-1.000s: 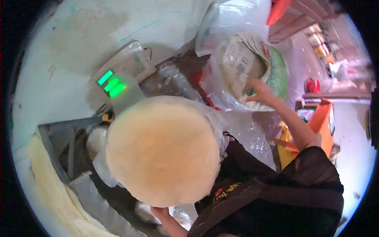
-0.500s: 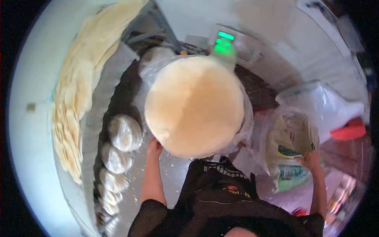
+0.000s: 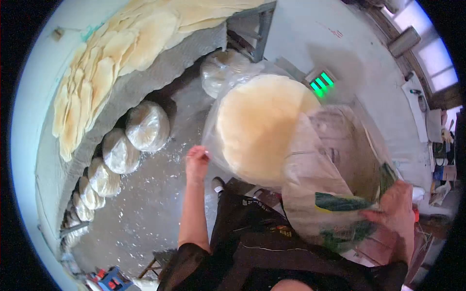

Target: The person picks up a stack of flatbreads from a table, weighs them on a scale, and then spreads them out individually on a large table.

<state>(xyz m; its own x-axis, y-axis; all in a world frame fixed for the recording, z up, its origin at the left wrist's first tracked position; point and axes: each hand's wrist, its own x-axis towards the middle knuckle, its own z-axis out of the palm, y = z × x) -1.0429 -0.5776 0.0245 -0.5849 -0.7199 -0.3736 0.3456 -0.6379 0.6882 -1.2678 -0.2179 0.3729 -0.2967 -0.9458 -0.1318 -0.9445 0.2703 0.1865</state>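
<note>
So I had both hands on plastic and sacking at this point. My left hand [image 3: 196,164] was out at the near left edge of a big round stack of pale flatbreads [image 3: 259,128], fingers pinched narrow on the clear plastic bag [image 3: 211,139] around it. My right hand [image 3: 397,208] was over on the other side, gripping the mouth of a woven sack [image 3: 315,182] near its right end, thumb on the inside and the other fingers around the outside, kinda blurry though. The sack gaped open, tan with green patches, and its left side overlapped the right part of the stack from my view. What the stack sat on was hidden under it, so I couldn't tell. Just past its far right edge there was a green lit display [image 3: 322,83], three bright bars, too small to read. Another wrapped bundle [image 3: 223,72] sat right by the far left edge of the stack. Off to the left, a row of plastic-wrapped round bundles [image 3: 147,126] curved along the speckled grey floor [image 3: 155,199], tucked just beside the near edge of a long table [image 3: 187,60] covered in grey cloth. Loose flatbreads [image 3: 114,51] lay overlapping on top of that, and a dark metal frame [image 3: 264,31] stood at the table's far right corner. My dark apron [image 3: 252,230] filled the bottom middle.
</note>
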